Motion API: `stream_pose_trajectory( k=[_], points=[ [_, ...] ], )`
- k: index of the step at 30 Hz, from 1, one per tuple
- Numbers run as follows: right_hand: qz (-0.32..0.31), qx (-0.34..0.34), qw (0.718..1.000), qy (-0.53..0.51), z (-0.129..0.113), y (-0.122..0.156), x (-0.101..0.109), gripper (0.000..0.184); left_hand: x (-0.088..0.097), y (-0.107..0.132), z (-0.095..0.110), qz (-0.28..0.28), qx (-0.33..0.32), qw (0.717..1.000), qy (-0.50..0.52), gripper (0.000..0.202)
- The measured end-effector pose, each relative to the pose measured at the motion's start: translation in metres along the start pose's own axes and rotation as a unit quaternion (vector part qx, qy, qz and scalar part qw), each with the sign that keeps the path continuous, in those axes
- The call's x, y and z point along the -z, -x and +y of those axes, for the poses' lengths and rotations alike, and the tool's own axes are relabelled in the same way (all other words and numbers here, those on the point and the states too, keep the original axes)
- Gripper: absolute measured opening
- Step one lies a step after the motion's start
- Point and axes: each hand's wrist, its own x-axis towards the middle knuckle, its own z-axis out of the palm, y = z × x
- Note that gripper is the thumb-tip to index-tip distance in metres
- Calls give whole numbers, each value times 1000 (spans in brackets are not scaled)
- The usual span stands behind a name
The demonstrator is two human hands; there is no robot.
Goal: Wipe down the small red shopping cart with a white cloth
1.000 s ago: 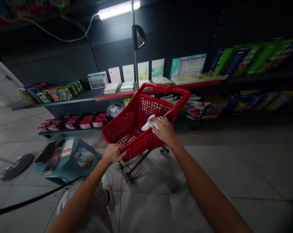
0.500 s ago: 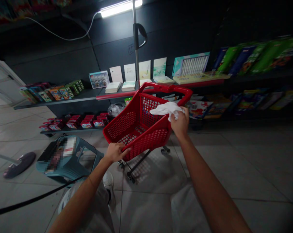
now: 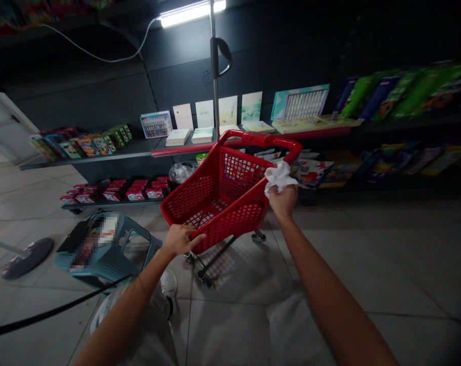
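A small red plastic shopping cart stands on the tiled floor in front of me, its basket showing nothing inside. My left hand grips the near rim of the basket at its lower left corner. My right hand is closed on a crumpled white cloth and holds it against the outside of the cart's right rim, close to the red handle.
Dark shelves behind the cart carry boxed goods, cards and books. A teal plastic stool sits at the left. A fan base lies far left, and a black cable crosses the floor. A metal pole rises behind the cart.
My right hand with the white cloth has moved from inside the basket up and out to the right rim near the handle. The cloth is now bunched tighter. My left hand stays put.
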Motion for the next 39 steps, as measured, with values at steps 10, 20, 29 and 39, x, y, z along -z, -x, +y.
stream_pose_trajectory(
  k=[10, 20, 29, 39],
  points=[
    [-66, 35, 997, -32, -25, 26, 2, 43, -1, 0, -3, 13, 8, 1000, 15, 62],
    [-38, -2, 996, -81, -36, 28, 1, 49, 0, -1, -3, 11, 14, 999, 29, 62],
    [-65, 61, 993, -72, -50, 36, 8, 56, -1, -1, -3, 11, 19, 999, 25, 63],
    [-122, 69, 985, -104, -63, 54, 13, 50, 0, 0, -2, 12, 27, 999, 28, 63]
  ],
)
